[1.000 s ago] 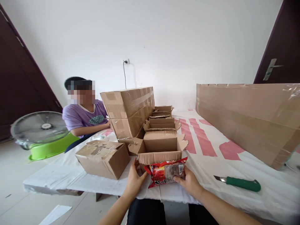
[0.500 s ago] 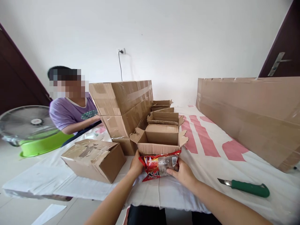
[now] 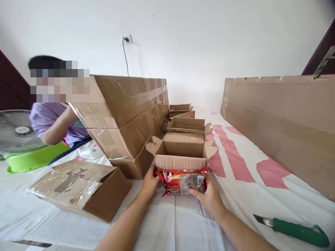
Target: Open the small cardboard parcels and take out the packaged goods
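Red packet: held at open box's near side, likely for steadiness
Right hand: grips packet
Left hand: grip unclear

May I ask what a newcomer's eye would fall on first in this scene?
The red packet stands out first, between the left hand and the right hand, in front of an open carton. A green-handled knife lies on the white cloth to the right, and a stack of taped boxes rises to the left.
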`<state>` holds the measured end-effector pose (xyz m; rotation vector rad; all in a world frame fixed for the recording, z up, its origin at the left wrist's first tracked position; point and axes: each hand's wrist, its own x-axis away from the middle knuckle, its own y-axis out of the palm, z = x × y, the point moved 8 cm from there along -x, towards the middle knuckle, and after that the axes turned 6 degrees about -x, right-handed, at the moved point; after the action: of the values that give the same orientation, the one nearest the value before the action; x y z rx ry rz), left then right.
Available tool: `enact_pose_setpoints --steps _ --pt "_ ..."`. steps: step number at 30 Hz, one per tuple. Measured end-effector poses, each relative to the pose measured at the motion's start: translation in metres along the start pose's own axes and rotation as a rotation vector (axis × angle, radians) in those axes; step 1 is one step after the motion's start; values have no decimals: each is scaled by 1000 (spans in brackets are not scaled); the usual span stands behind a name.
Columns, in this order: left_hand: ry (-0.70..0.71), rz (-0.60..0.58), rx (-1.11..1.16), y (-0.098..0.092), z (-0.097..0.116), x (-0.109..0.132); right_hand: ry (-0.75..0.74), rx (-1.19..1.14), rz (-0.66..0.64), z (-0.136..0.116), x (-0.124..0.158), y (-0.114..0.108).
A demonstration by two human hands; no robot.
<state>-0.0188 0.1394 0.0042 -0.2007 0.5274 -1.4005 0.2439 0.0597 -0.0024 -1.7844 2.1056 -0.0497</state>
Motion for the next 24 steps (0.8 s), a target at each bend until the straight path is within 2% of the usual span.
enact_pose_setpoints --steps 5,9,11,14,17,20,22,24 --pt "-4 133 160 -14 3 7 -70 -98 96 1 3 -17" --pt "-70 185 247 -10 -5 9 -128 -15 244 1 11 -50" --pt "-152 182 286 -6 -13 10 -179 28 329 -14 11 -73" --pt "-215 153 289 -2 -18 12 -263 93 373 -60 -9 -103" --pt "-174 131 244 -2 -17 11 -498 287 251 -129 -64 -107" --pt "-163 108 223 2 -20 12 -721 630 93 -178 -148 -79" --pt "-176 109 209 4 -22 14 -728 878 -40 -186 -216 -48" --pt "-211 145 215 5 -25 17 -610 1205 -224 -175 -282 -12"
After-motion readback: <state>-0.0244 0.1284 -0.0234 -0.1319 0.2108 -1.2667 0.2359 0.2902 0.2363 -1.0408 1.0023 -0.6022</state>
